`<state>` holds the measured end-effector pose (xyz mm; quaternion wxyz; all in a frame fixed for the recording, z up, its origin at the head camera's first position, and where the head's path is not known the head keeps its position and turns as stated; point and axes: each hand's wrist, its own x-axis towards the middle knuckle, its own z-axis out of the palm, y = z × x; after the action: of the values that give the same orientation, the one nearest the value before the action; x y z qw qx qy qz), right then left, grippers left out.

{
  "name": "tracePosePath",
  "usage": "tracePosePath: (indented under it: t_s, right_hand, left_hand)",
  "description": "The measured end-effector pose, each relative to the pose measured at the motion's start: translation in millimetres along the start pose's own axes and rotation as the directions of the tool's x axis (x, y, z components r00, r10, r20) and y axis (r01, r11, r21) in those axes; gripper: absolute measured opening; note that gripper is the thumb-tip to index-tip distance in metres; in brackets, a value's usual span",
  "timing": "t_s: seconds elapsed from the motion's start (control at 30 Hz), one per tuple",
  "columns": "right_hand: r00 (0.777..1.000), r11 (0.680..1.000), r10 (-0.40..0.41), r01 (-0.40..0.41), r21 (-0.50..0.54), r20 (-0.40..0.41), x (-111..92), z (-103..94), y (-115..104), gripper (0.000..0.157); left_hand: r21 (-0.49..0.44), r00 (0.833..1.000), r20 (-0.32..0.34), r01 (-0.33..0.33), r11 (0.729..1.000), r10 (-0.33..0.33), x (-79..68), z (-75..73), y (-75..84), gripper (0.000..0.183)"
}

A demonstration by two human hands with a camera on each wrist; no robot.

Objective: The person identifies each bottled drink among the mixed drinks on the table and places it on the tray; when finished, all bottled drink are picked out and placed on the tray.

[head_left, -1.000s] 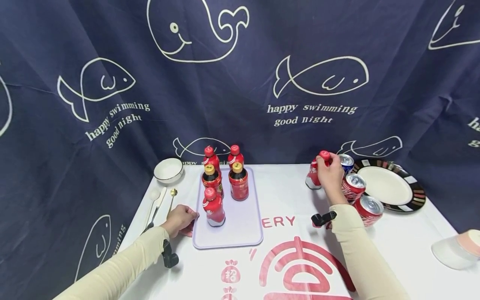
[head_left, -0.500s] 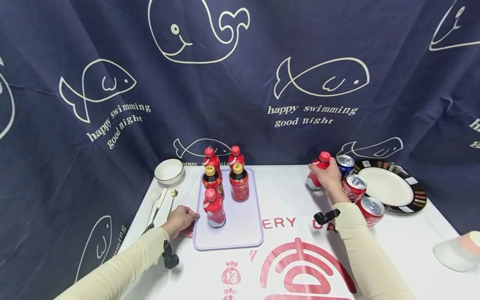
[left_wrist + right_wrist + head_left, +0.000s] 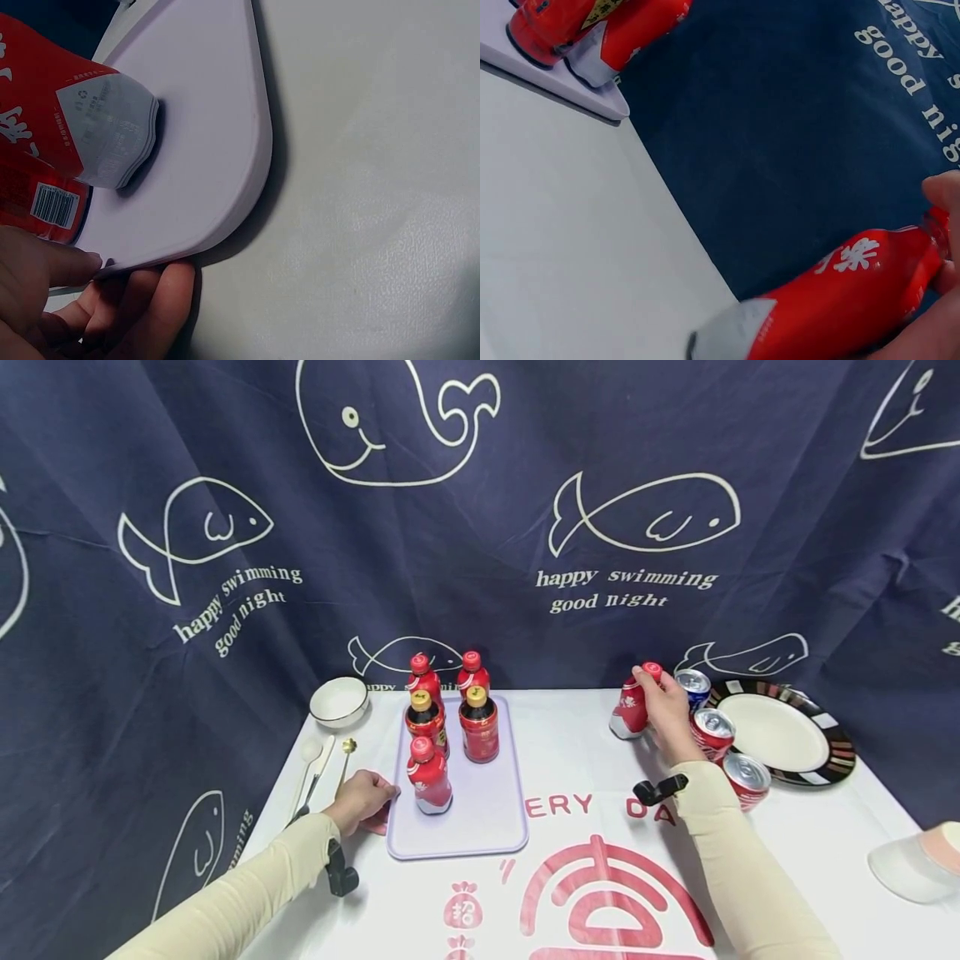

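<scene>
My left hand holds the left edge of a pale lilac tray; in the left wrist view the thumb lies on the rim and curled fingers are underneath. A red-and-white cola bottle stands on the tray near that hand. Behind it are two gold-capped dark-drink bottles and two more red-capped bottles. Off to the right, my right hand grips another red cola bottle around its neck. In the right wrist view its fingers are partly cut off at the frame edge.
Close to my right hand are a blue can and two red cans, beside a dark-rimmed plate. A white bowl and cutlery lie left of the tray. A frosted cup sits far right. A navy curtain hangs behind.
My right hand moved lower around the bottle, then back up toward its neck, shifting slightly right. The left hand and the tray have stayed where they were.
</scene>
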<state>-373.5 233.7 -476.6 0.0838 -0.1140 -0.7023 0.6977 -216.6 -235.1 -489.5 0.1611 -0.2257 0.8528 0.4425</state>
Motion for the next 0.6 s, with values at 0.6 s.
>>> tracePosePath:
  t_s: [0.6]
  right_hand:
    - [0.916, 0.997, 0.056, -0.026, -0.079, 0.397, -75.1, 61.0, -75.8, 0.030]
  left_hand:
    - [0.007, 1.000, -0.011, -0.004, 1.000, 0.004, -3.3, -1.3, 1.7, 0.015]
